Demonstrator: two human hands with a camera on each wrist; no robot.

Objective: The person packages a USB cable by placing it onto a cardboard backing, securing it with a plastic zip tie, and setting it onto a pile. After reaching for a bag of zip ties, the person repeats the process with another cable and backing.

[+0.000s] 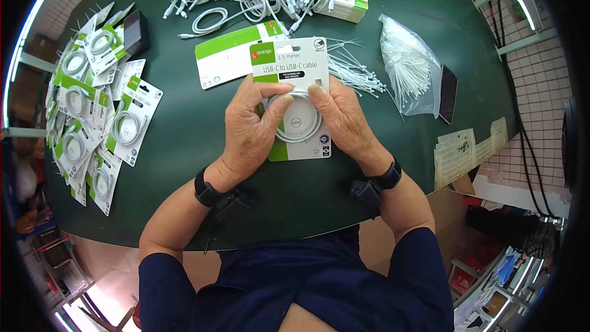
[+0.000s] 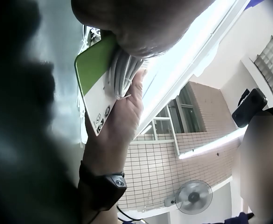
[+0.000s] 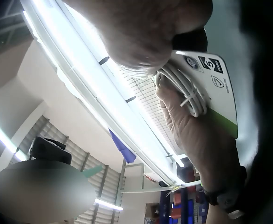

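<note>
Left hand (image 1: 249, 126) and right hand (image 1: 344, 120) flank pinched cable (image 1: 299, 137).

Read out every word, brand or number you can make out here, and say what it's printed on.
"sologic": green top corner of the backing card held by the left hand and right hand.
"1.5 meter": same card, top.
"USB-C to USB-C cable": same card, just below.
"60W": same card, inside the coiled cable.
Black strip and corner icons on it: too small.
Packed cards at left: print too blurred.
</note>
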